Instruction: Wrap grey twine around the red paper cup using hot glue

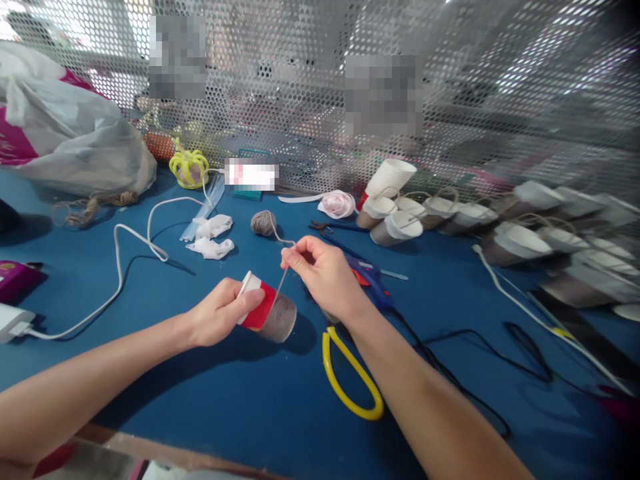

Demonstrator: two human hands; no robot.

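My left hand [220, 312] grips a red and white paper cup [261, 308] by its rim end, tilted on its side above the table. Grey yarn is wound around the base half of the cup. Pinched in my right hand [323, 270] is a strand of grey yarn [282, 283], which runs taut from the cup up to the fingertips. From there the strand leads back to a small ball of grey yarn [263, 223] lying on the table. Scissors with a yellow handle [350, 393] lie beneath my right forearm, their blades mostly hidden.
Several yarn-wrapped cups with handles [397, 228] stand at the right. A blue glue gun [373, 283], pliers [325, 228] and a pink ribbon roll [337, 204] lie behind my right hand. A white cable [117, 267] crosses the left side, near a plastic bag [85, 133]. Perforated metal [300, 87] borders the back.
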